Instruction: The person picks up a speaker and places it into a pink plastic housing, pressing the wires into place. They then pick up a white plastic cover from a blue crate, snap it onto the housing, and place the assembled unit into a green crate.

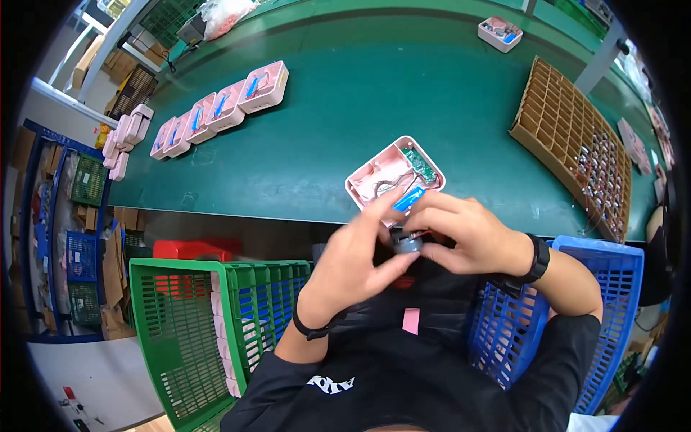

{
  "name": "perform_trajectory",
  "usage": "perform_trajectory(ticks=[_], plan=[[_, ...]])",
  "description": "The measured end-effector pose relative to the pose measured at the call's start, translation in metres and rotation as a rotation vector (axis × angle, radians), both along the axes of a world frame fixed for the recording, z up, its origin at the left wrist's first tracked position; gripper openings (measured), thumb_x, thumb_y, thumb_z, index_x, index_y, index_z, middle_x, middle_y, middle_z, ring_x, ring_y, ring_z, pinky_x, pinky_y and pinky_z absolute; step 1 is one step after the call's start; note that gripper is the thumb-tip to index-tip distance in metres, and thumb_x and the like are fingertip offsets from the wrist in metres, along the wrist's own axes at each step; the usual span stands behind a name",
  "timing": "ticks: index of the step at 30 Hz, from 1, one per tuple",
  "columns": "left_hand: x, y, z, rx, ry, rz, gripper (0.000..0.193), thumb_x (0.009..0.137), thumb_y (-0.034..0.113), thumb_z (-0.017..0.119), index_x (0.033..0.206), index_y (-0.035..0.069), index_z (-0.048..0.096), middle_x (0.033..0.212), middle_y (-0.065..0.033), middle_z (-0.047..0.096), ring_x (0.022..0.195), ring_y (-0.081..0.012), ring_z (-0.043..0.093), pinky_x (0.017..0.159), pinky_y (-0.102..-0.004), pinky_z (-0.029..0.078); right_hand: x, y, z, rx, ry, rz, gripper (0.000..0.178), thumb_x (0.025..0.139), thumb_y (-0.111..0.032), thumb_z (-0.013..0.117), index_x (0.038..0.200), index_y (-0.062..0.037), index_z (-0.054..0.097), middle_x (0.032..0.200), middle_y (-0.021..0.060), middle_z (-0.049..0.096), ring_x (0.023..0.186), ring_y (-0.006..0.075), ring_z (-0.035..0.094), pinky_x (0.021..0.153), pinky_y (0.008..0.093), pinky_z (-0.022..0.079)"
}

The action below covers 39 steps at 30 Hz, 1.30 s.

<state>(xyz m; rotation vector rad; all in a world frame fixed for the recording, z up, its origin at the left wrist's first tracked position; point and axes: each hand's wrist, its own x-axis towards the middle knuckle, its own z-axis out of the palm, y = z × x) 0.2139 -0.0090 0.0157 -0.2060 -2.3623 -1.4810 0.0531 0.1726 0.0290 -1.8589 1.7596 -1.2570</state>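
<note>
Between the fingertips of both hands is a small round dark grey part with a red wire, just off the table's front edge. My left hand, slightly smeared by motion, pinches it from the left. My right hand grips it from the other side with curled fingers. Directly beyond my hands, a pink plastic housing lies with its inside facing up. Within it are a green circuit board, thin wires and a blue cylindrical battery. My fingers partly cover the housing's near side.
On the green table, several pink housings with blue batteries form a row at left. One more housing sits far right. A divided cardboard tray holds small wired parts. Green and blue crates flank me.
</note>
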Motion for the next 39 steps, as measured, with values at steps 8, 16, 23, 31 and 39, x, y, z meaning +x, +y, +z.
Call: perform_trajectory(ticks=[8, 16, 23, 31, 39], plan=[[0.004, 0.002, -0.004, -0.341, 0.249, 0.258, 0.029, 0.074, -0.006, 0.088, 0.095, 0.001, 0.069, 0.099, -0.0109, 0.069, 0.082, -0.0246, 0.071, 0.067, -0.0344, 0.058, 0.009, -0.010, -0.015, -0.109, -0.021, -0.164, 0.035, 0.072, 0.009, 0.079, 0.104, -0.0004, 0.067, 0.102, 0.0128, 0.070, 0.091, 0.0298, 0.073, 0.075, 0.0366, 0.060], [0.001, 0.001, 0.012, -0.369, 0.298, 0.310, 0.024, 0.077, -0.006, 0.086, 0.095, 0.001, 0.071, 0.093, -0.0100, 0.071, 0.076, -0.0245, 0.071, 0.066, -0.0344, 0.059, 0.010, -0.014, -0.004, -0.038, -0.021, -0.170, 0.042, 0.072, 0.003, 0.085, 0.109, -0.0008, 0.066, 0.123, 0.0143, 0.067, 0.106, 0.0304, 0.072, 0.082, 0.0378, 0.062], [-0.009, -0.049, 0.025, -0.271, 0.118, 0.436, 0.016, 0.079, -0.002, 0.085, 0.092, 0.000, 0.075, 0.085, -0.0100, 0.074, 0.064, -0.0149, 0.066, 0.059, -0.0296, 0.052, -0.053, -0.022, 0.039, 0.077, 0.634, -0.137, 0.094, 0.069, -0.020, 0.096, 0.150, -0.0063, 0.051, 0.151, 0.0189, 0.050, 0.144, 0.0376, 0.050, 0.112, 0.0495, 0.051], [-0.039, -0.061, 0.000, -0.405, 0.018, 0.461, 0.017, 0.079, 0.004, 0.086, 0.092, -0.001, 0.076, 0.085, -0.0075, 0.075, 0.056, -0.0118, 0.055, 0.054, -0.0299, 0.047, -0.061, -0.041, -0.024, 0.141, 0.308, -0.016, 0.124, 0.062, -0.027, 0.097, 0.165, -0.0040, 0.032, 0.137, 0.0203, 0.052, 0.128, 0.0408, 0.053, 0.111, 0.0531, 0.046], [-0.053, -0.071, -0.002, -0.478, -0.021, 0.323, 0.018, 0.078, 0.006, 0.087, 0.091, 0.001, 0.076, 0.083, -0.0087, 0.074, 0.061, -0.0169, 0.061, 0.057, -0.0326, 0.050, -0.035, -0.042, -0.026, 0.159, 0.437, -0.182, 0.127, 0.065, -0.030, 0.095, 0.168, -0.0025, 0.025, 0.131, 0.0218, 0.050, 0.118, 0.0397, 0.055, 0.101, 0.0479, 0.048]])
